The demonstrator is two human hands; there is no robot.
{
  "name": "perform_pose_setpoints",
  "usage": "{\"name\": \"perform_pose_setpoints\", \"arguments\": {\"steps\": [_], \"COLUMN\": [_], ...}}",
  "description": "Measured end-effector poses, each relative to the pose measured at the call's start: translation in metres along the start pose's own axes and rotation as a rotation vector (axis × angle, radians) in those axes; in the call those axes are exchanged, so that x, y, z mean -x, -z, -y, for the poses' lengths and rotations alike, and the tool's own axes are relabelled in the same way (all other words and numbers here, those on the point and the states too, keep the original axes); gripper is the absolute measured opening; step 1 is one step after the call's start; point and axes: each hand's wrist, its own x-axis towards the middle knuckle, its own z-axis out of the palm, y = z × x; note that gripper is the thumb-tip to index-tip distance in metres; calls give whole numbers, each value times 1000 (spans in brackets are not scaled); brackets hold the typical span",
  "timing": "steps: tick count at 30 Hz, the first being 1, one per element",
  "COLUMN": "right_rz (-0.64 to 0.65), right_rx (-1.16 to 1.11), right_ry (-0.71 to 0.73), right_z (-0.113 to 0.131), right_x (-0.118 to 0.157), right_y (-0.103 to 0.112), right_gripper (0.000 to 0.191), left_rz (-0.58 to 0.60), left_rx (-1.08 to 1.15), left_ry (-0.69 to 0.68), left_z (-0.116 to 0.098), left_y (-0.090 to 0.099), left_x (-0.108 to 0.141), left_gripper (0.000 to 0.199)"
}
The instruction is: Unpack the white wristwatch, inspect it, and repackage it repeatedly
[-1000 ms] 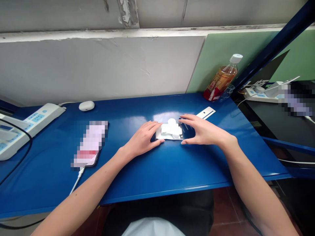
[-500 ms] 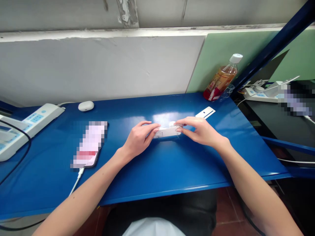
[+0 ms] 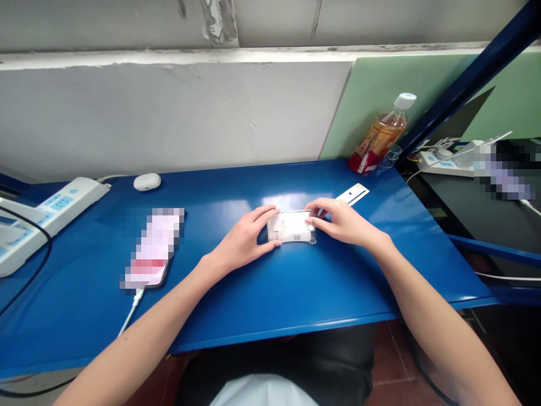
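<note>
A small white package (image 3: pixel 291 227) in shiny clear plastic, printed with fine text and a barcode-like mark, is between my hands just above or on the blue table; I cannot tell which. My left hand (image 3: pixel 247 235) grips its left end, fingers at the far edge and thumb at the near edge. At the upper right corner, the thumb and fingers of my right hand (image 3: pixel 338 221) pinch the package. Beyond the right fingers lies a white card (image 3: pixel 353 194) with a dark stripe.
The blue table (image 3: pixel 253 304) bears a phone (image 3: pixel 156 245) with a white cable, a white earphone case (image 3: pixel 147 181) and a power strip (image 3: pixel 59 217) on the left. A drink bottle (image 3: pixel 377 141) leans at the back right, beside a blue post (image 3: pixel 469 73).
The package has been turned so that its broad printed face shows instead of a narrow side. My left thumb has moved down to its near edge, spreading from the fingers.
</note>
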Motion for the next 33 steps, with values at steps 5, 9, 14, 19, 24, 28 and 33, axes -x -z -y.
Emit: {"name": "perform_pose_setpoints", "arguments": {"steps": [5,9,14,19,24,28,33], "right_rz": [34,62,167,207,172,187,207], "right_rx": [104,118,98,162,184,205,205], "right_ry": [109,126,114,82,102,93,67], "right_z": [-5,-3,1,2,3,6,11], "right_x": [-1,2,6,4,3,4,5], "right_y": [0,6,13,10,7,7,9], "right_gripper": [25,33,56,55,53,53,52], "left_rz": [98,121,133,178,200,225,222], "left_rx": [-82,-115,-135,-197,-215,-207,-161], "left_ry": [7,-2,14,25,38,39,40], "left_z": [3,5,5,5,5,6,9], "left_y": [-1,-2,-2,-2,-3,3,14], "left_x": [1,1,0,0,0,-1,-2], "left_gripper": [69,68,68,64,64,72,90]}}
